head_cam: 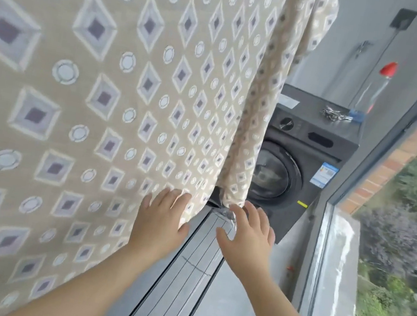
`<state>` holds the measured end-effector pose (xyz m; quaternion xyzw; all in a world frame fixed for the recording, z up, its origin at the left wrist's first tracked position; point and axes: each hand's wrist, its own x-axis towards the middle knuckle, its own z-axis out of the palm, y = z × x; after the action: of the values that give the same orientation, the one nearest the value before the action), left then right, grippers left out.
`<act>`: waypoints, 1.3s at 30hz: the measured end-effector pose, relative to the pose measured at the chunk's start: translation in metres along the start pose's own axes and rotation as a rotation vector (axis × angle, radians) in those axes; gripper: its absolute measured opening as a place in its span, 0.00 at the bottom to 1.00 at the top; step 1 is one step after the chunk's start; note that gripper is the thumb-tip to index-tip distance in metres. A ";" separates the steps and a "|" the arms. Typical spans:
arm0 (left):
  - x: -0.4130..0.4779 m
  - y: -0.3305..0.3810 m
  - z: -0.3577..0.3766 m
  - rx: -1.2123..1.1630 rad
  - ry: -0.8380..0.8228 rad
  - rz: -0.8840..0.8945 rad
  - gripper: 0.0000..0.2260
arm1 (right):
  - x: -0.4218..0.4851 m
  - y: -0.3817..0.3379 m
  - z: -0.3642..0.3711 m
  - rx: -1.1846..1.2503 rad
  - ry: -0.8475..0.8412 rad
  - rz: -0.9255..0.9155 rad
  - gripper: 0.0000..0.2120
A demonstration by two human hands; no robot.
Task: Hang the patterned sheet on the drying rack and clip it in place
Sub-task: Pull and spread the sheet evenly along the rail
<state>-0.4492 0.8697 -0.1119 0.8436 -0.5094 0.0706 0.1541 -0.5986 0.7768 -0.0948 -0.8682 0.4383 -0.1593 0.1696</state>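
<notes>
Patterned sheet hangs. Left hand spread flat on its lower edge; right hand spread wide beside the hem, holding nothing. Washing machine drum contents: can't tell.

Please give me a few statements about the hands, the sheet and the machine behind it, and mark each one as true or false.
1. The patterned sheet hangs down in front of the person. True.
2. The left hand holds a clip. False: its fingers are spread at the sheet's lower edge and hold nothing.
3. The right hand is open, with fingers spread. True.
4. The washing machine is white. False: it is dark grey.
5. The window is on the person's left. False: it is on the right, with green plants outside.
</notes>
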 end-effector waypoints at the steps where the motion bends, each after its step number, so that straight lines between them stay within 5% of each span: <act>1: 0.017 0.003 0.006 0.079 0.017 0.031 0.29 | 0.014 0.004 -0.003 -0.028 0.013 -0.004 0.28; 11: 0.156 0.055 0.047 0.232 0.124 0.164 0.37 | 0.140 0.077 -0.024 -0.088 0.006 0.087 0.37; 19: 0.281 0.119 0.093 0.233 0.125 0.036 0.33 | 0.277 0.158 -0.053 -0.070 -0.057 -0.001 0.34; 27: 0.377 0.152 0.102 0.105 0.219 -0.086 0.39 | 0.390 0.189 -0.069 0.051 -0.091 -0.092 0.33; 39: 0.542 0.145 0.065 -0.066 0.648 -0.130 0.25 | 0.570 0.156 -0.092 0.497 -0.007 -0.092 0.28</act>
<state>-0.3241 0.3310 0.0039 0.8028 -0.3809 0.3086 0.3395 -0.4262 0.2108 -0.0079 -0.8195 0.3450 -0.2666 0.3718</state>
